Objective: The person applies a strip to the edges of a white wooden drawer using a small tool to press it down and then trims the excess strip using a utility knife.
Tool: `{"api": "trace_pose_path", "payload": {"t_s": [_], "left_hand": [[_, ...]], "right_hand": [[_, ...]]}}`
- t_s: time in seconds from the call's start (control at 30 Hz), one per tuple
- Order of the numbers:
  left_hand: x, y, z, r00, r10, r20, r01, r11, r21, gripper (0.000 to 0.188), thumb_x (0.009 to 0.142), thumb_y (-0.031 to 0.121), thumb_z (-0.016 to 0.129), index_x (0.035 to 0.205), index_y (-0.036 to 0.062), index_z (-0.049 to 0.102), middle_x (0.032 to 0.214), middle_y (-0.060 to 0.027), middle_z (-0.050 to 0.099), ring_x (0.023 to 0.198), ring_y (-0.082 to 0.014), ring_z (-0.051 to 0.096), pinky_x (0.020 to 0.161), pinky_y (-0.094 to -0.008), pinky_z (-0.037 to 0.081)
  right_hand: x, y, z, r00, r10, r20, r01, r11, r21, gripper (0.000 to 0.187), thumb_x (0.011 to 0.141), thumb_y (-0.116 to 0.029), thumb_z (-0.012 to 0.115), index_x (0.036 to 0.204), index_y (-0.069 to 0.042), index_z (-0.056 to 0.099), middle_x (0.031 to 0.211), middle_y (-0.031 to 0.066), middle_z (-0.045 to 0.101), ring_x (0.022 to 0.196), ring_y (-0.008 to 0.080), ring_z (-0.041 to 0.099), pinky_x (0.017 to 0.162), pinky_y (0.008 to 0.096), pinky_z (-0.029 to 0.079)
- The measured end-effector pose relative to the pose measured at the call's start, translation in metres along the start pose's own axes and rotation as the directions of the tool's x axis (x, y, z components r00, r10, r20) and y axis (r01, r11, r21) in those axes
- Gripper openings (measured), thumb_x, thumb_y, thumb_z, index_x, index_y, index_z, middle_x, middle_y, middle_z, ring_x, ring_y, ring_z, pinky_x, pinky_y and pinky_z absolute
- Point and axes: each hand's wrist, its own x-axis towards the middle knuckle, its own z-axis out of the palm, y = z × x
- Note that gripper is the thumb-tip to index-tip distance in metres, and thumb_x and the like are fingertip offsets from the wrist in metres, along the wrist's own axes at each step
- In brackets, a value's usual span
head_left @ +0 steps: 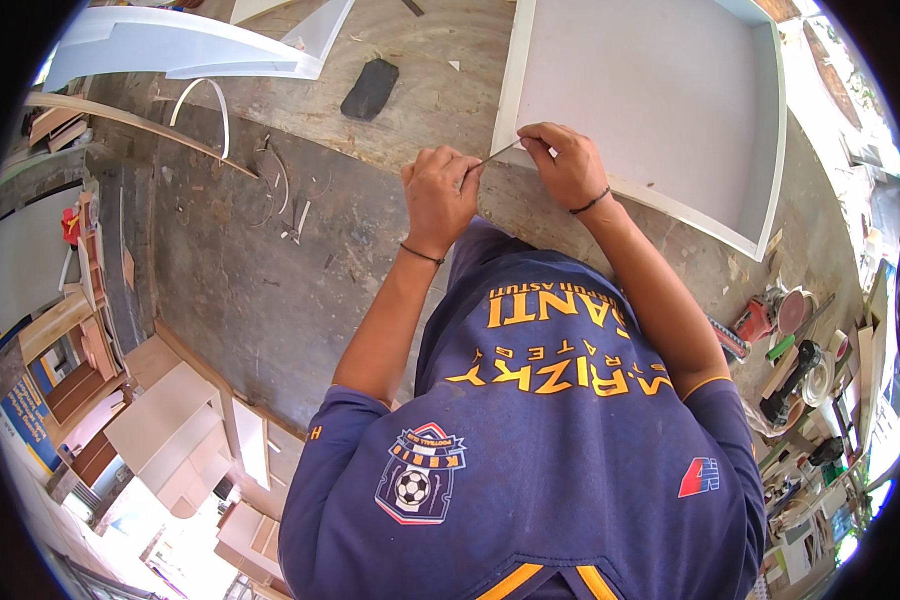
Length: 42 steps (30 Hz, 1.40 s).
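Observation:
My left hand (442, 195) pinches one end of a thin, narrow dark strip (500, 152). At its other end, my right hand (568, 170) grips it between thumb and fingers. The strip slants up to the right across the small gap between the hands; whether it is a blade or another material I cannot make out. Just beside my right hand is the corner of a large, shallow white panel with raised edges (660, 100). A dark, flat block (370, 88) lies farther off, up and left of my left hand.
A curved white strip (224, 120) and a long wooden strip (145, 117) lie at the left, near small offcuts. White panels (190, 45) are at the far left. To the right sit a red power tool (755, 318), tape rolls and clutter. Wooden furniture pieces (170, 425) stand lower left.

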Motion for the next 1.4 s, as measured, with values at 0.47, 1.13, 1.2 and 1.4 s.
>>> {"api": "trace_pose_path", "payload": {"t_s": [0.47, 1.13, 1.2, 1.4], "left_hand": [[-0.002, -0.005, 0.002, 0.999, 0.035, -0.005, -0.035, 0.999, 0.001, 0.004, 0.081, 0.017, 0.069, 0.085, 0.015, 0.071, 0.083, 0.0041, 0.061, 0.084, -0.0187, 0.057, 0.079, -0.0355, 0.037], [-0.002, -0.008, 0.002, 0.997, 0.076, 0.008, -0.076, 0.996, 0.052, 0.004, 0.082, 0.016, 0.069, 0.085, 0.0156, 0.068, 0.085, 0.0045, 0.061, 0.085, -0.0179, 0.057, 0.078, -0.0357, 0.036], [-0.003, -0.007, 0.002, 0.998, 0.068, 0.004, -0.068, 0.996, 0.051, 0.003, 0.081, 0.016, 0.069, 0.085, 0.0157, 0.068, 0.085, 0.0045, 0.06, 0.085, -0.0178, 0.057, 0.077, -0.0355, 0.036], [-0.003, -0.006, 0.004, 0.997, 0.072, -0.015, -0.071, 0.996, 0.047, 0.002, 0.081, 0.017, 0.069, 0.082, 0.0156, 0.067, 0.083, 0.0041, 0.06, 0.084, -0.0178, 0.057, 0.077, -0.0354, 0.036]], "right_hand": [[-0.109, 0.004, -0.109, 0.969, 0.143, 0.203, -0.085, 0.96, -0.268, 0.022, 0.084, -0.003, 0.062, 0.106, -0.001, 0.064, 0.109, 0.0163, 0.065, 0.102, 0.0346, 0.061, 0.089, 0.0393, 0.048], [-0.154, -0.005, -0.168, 0.78, 0.53, 0.333, -0.494, 0.848, -0.192, 0.033, 0.086, -0.01, 0.057, 0.117, 0.001, 0.058, 0.086, 0.0189, 0.067, 0.082, 0.0282, 0.068, 0.074, 0.0353, 0.05], [-0.146, -0.007, -0.167, 0.778, 0.52, 0.352, -0.51, 0.851, -0.13, 0.037, 0.088, -0.008, 0.056, 0.124, 0.001, 0.054, 0.086, 0.0189, 0.067, 0.081, 0.0241, 0.068, 0.072, 0.0351, 0.05], [-0.081, -0.067, -0.106, 0.909, 0.244, 0.338, -0.183, 0.962, -0.202, 0.033, 0.093, -0.012, 0.056, 0.123, 0.002, 0.051, 0.078, 0.0218, 0.064, 0.073, 0.0391, 0.065, 0.066, 0.0427, 0.05]]}}
